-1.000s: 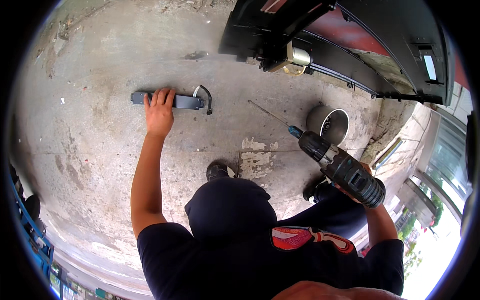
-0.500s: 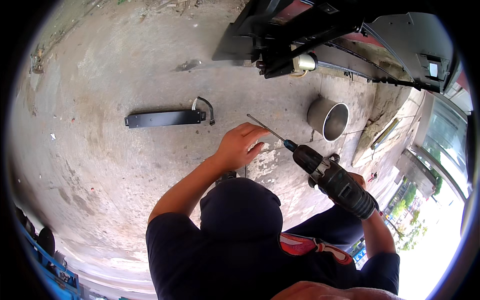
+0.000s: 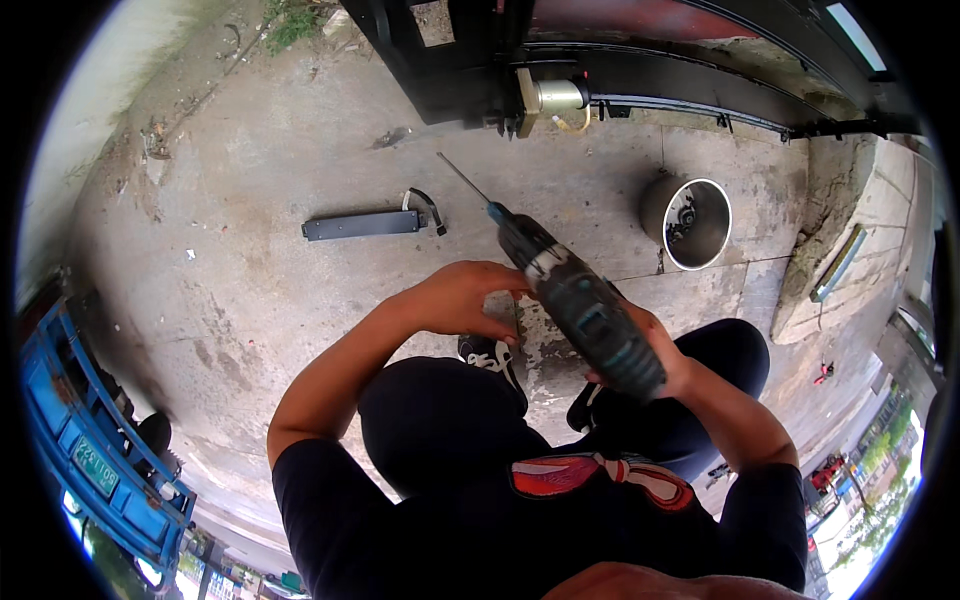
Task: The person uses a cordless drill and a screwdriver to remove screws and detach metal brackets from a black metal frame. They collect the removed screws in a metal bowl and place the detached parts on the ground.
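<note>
My right hand (image 3: 655,345) grips the rear of a dark green and black power drill (image 3: 580,305), partly hidden by its body. The drill points up and to the left, and a long thin bit (image 3: 462,176) extends from its chuck. My left hand (image 3: 470,300) is curved beside the drill's front part, thumb apart from the fingers. Its fingertips reach the drill's edge, partly hidden there; whether they touch it I cannot tell. Beyond my left hand, a flat black bar-shaped box (image 3: 362,226) with a short black cable (image 3: 432,209) lies on the concrete.
A metal pot (image 3: 655,222) holding small dark parts stands at the right. Across the far side is a black metal frame (image 3: 660,100) carrying a silver cylindrical motor (image 3: 562,95). A broken concrete ledge (image 3: 850,220) rises at far right; a blue truck (image 3: 75,420) is at left.
The drill and my right hand have moved left and inward. My left hand has come up beside the drill's front. The view has shifted, showing both knees and the blue truck more fully.
</note>
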`<state>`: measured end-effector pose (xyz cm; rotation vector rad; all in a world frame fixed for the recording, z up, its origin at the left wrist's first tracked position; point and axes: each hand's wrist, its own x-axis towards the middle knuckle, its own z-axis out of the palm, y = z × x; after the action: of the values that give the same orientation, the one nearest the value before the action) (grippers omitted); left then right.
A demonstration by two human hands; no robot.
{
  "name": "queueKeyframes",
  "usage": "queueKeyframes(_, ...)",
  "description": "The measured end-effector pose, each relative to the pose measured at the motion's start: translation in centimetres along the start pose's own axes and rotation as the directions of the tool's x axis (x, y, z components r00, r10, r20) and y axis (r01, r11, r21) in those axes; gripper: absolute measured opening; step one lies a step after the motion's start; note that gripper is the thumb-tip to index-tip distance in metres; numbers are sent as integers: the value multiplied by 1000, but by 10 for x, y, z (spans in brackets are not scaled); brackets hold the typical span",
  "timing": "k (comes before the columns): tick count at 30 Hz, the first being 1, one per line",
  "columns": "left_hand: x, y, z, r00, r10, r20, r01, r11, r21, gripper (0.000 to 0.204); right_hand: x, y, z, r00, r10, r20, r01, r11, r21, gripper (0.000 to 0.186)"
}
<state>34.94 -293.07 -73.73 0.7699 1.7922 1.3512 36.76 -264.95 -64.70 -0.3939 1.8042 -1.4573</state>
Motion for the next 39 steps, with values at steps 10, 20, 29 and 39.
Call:
queueKeyframes(10, -56, 124, 54, 847, -518, -122, 485, 846, -222, 81, 21, 10, 26, 889, -264, 374, 176, 952, 252, 95)
queueKeyframes(20, -74, 169, 82, 657, -454, -602, 270, 887, -374, 74, 28, 4, 49, 749, -444, 492, 87, 801, 592, 94)
queueKeyframes(29, -131, 55, 17, 548, -570, -612, -51, 708, -704, 61, 57, 50, 17, 950, -13, 311, -126, 897, 424, 44)
queueKeyframes(39, -216, -84, -116, 730, -414, -544, -36, 772, -635, 51, 137, 62, -39, 710, 575, -406, -190, 712, 676, 58)
